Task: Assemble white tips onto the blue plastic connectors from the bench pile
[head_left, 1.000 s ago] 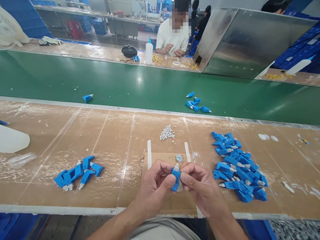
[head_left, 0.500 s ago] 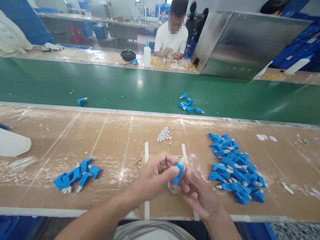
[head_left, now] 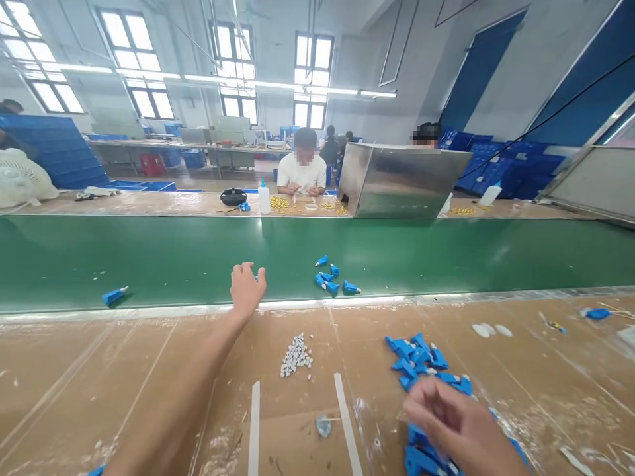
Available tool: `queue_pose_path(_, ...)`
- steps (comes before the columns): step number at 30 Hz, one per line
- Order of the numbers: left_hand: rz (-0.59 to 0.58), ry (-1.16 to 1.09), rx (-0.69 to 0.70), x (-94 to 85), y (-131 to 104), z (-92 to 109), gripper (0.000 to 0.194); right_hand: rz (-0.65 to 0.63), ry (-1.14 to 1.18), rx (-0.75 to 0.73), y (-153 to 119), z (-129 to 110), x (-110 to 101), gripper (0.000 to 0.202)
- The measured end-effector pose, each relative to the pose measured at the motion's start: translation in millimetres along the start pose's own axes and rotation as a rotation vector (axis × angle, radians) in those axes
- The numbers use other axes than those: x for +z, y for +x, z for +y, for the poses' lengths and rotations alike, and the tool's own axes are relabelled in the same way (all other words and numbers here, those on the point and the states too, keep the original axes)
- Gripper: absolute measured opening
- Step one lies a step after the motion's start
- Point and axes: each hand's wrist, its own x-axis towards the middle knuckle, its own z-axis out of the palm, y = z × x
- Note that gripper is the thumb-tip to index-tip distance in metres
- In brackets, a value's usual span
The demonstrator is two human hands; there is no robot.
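Observation:
My left hand reaches out over the green belt, fingers curled. A sliver of a blue plastic part shows between its thumb and fingers; the rest is hidden. My right hand hovers at the pile of blue plastic parts on the right of the table, fingers bent and apart, with nothing visible in them. Part of the pile is covered by this hand. Between two white tape strips on the table lies a small clear piece with a thin stick. A heap of small grey-white bits sits behind it.
The green belt runs across beyond the table. Several blue parts lie on it, and a single one farther left. Across the belt, a person in a white top sits by a white bottle and a metal panel.
My hands have parted. The left has moved forward over the belt with the blue part; the right has moved to the pile at right. The view has tilted up.

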Motion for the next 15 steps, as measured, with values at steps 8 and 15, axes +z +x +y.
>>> queue_pose_path(8, -0.347, 0.367, 0.227, 10.7, -113, -10, 0.023, 0.081, -0.712, -0.210, 233, 18, 65, 0.091)
queue_pose_path(15, -0.433, 0.524, 0.314, -51.8, -143, -21, 0.032, 0.024, -0.826, -0.329, 319, 26, 130, 0.096)
